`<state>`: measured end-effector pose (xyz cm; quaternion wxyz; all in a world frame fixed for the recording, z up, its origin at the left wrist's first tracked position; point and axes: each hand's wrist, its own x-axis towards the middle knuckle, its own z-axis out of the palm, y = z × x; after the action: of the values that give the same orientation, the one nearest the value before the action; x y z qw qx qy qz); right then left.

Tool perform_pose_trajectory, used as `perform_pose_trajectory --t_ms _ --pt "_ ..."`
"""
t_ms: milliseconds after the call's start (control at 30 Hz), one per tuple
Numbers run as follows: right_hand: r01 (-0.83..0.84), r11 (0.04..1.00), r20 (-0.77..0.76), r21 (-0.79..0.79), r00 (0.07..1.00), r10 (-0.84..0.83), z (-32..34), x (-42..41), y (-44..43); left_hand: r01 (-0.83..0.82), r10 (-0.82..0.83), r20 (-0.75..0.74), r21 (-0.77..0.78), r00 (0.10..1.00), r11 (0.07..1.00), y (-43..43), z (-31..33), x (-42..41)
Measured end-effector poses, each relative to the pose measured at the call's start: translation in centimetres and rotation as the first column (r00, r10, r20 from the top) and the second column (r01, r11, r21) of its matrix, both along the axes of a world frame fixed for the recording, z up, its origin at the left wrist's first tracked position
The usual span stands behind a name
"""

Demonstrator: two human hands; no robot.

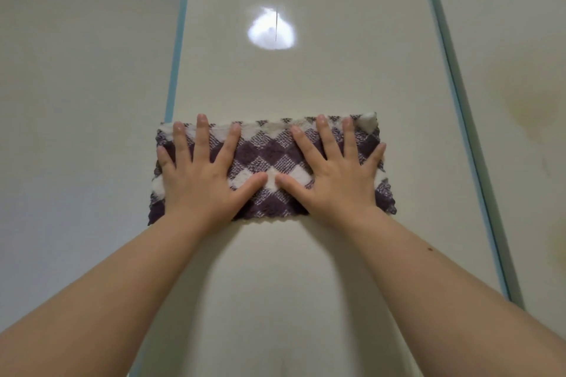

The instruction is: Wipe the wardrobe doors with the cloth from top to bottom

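Both arms reach up from the lower corners of the frame. The left hand (pixel 200 176) and right hand (pixel 335 176) lie flat, fingers spread, thumbs nearly touching, pressing the checked cloth (pixel 269 159) against the middle wardrobe door (pixel 306 86) at frame centre.

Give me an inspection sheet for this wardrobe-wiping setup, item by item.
Surface: glossy pale wardrobe door, with a bright light reflection high on it.
Job's things: purple-and-white checked cloth, a wide band lying flat against the door.
Clutter: nothing seen.
Hands: left hand and right hand press on the cloth, fingers spread straight.
Cables: nothing seen.
Surroundings: teal edge strips either side of the door; yellowish mark on the right neighbouring panel.
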<state>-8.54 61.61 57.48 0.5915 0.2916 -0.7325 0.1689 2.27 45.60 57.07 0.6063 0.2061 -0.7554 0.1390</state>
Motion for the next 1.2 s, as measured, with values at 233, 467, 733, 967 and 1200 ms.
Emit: perform_pose_trajectory --t_ms 233,467,733,967,1200 --pt "0.037 0.992 0.131 -0.120 0.991 -0.021 0.0 -4.3 6.4 0.037 -0.035 0.031 -0.090 0.999 0.995 6.2 1.5 -4.8" --pt "0.044 0.984 0.172 -0.175 0.985 -0.013 -3.0 -6.9 10.2 0.076 -0.072 0.036 -0.126 0.997 0.989 10.3 -1.0 -7.7" --pt "0.018 0.978 0.214 -0.208 0.977 0.027 -10.5 -6.9 10.2 0.151 -0.155 -0.002 -0.212 0.988 0.965 10.2 -7.3 -8.2" --pt "0.014 0.969 0.244 -0.245 0.969 0.047 -16.6 -5.9 9.1 0.139 -0.141 0.004 -0.189 0.990 0.972 9.8 -13.0 -7.3" --pt "0.005 0.971 0.215 -0.237 0.975 0.047 -17.0 -4.1 6.1 0.090 -0.094 -0.016 -0.182 0.995 0.979 6.9 -13.7 -5.5"
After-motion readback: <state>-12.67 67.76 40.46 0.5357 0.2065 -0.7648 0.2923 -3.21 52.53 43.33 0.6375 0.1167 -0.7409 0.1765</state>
